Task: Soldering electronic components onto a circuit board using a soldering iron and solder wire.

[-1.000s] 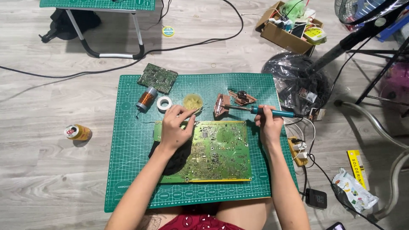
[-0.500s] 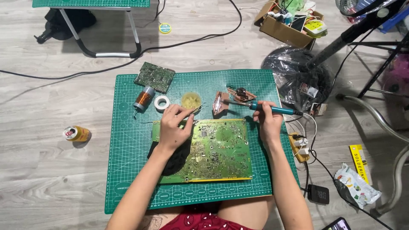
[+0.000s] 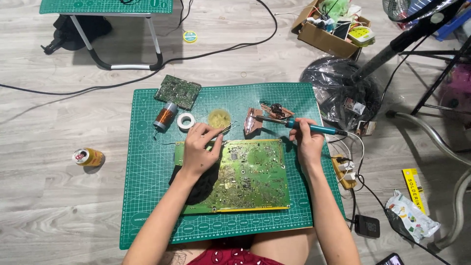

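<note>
A large green circuit board [image 3: 245, 174] lies on a green cutting mat [image 3: 147, 196] on the floor. My left hand [image 3: 200, 147] rests on the board's upper left corner and pinches metal tweezers [image 3: 228, 128] that point right. My right hand [image 3: 308, 140] grips a teal-handled soldering iron [image 3: 304, 125]. Its tip reaches left to a small brown holder [image 3: 252, 122], above the board.
On the mat sit a smaller circuit board [image 3: 177, 91], a copper wire spool [image 3: 165, 117], a roll of white tape [image 3: 186, 120] and a round flux tin [image 3: 219, 118]. A drink can [image 3: 88, 157] lies left of the mat. A power strip [image 3: 345, 169], fan base [image 3: 338, 95] and cardboard box [image 3: 328, 34] stand right.
My hands have barely moved. The soldering iron tip stays by the brown holder, and the view has shifted slightly.
</note>
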